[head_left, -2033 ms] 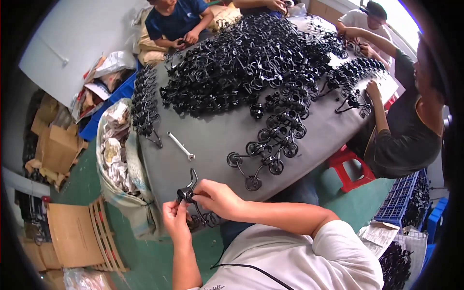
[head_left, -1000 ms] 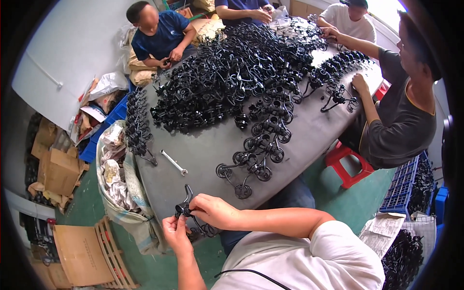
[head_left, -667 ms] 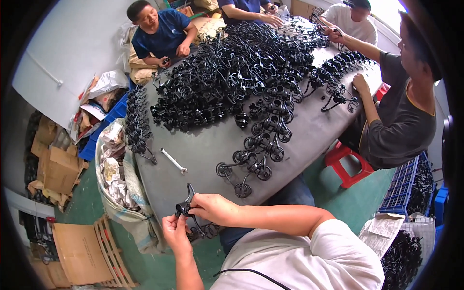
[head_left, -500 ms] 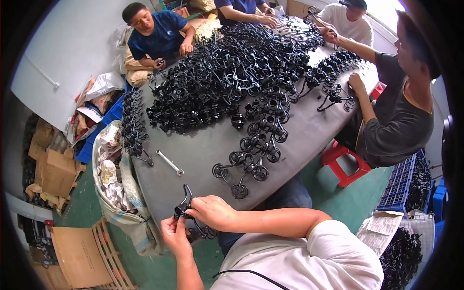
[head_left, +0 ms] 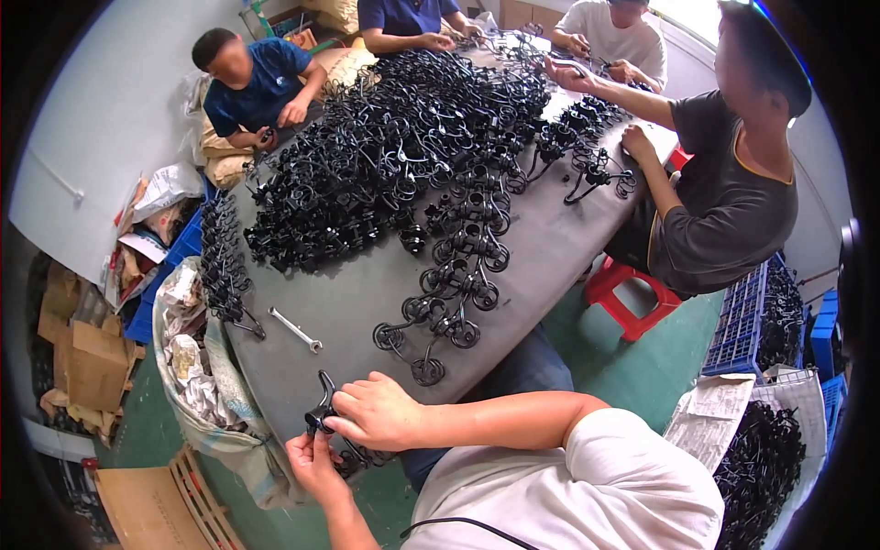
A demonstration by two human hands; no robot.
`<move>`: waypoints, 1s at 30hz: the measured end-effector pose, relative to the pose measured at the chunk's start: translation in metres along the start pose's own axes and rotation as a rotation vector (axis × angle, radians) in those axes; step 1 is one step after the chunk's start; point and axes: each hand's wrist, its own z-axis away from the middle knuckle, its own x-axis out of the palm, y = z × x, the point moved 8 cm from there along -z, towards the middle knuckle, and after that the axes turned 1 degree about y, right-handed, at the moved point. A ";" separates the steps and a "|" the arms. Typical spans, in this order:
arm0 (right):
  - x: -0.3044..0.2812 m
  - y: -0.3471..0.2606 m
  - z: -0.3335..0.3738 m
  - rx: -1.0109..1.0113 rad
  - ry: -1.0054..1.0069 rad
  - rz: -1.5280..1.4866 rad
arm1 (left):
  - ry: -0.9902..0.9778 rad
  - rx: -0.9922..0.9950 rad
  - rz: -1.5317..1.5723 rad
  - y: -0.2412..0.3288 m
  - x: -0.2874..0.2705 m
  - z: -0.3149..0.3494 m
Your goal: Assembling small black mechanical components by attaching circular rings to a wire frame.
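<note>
Near the table's front edge, both my hands hold one black bracket [head_left: 323,408] with a round clamp and a curved arm pointing up. My left hand [head_left: 316,466] pinches it from below. My right hand [head_left: 376,412] grips its side, with the thumb near the clamp. Below my right hand, more black looped wire shows; whether it belongs to the same bracket I cannot tell. An open-ended wrench [head_left: 295,330] lies on the grey table [head_left: 348,302] beyond my hands. Right of it, black brackets stand in a nested row [head_left: 458,275].
A large heap of black brackets [head_left: 385,137] covers the table's middle. Several people sit around it, one on a red stool [head_left: 631,298] at right. A woven sack [head_left: 211,403] stands by the left edge. Blue crates [head_left: 733,330] and a bin of black parts [head_left: 761,467] stand at right.
The view has shifted, so the table and hands sit further left in the picture. My hands still hold the bracket, its arm now tilted differently. The person at right has turned the raised hand palm up.
</note>
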 end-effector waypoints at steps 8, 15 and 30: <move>0.002 -0.004 -0.005 -0.056 -0.012 -0.013 | 0.001 -0.002 -0.002 -0.001 0.001 0.002; 0.019 0.012 -0.006 0.168 -0.111 -0.203 | -0.004 0.038 0.032 0.003 0.005 0.003; 0.060 0.017 0.015 0.775 -0.392 -1.157 | 0.306 0.654 -0.585 0.036 -0.013 0.030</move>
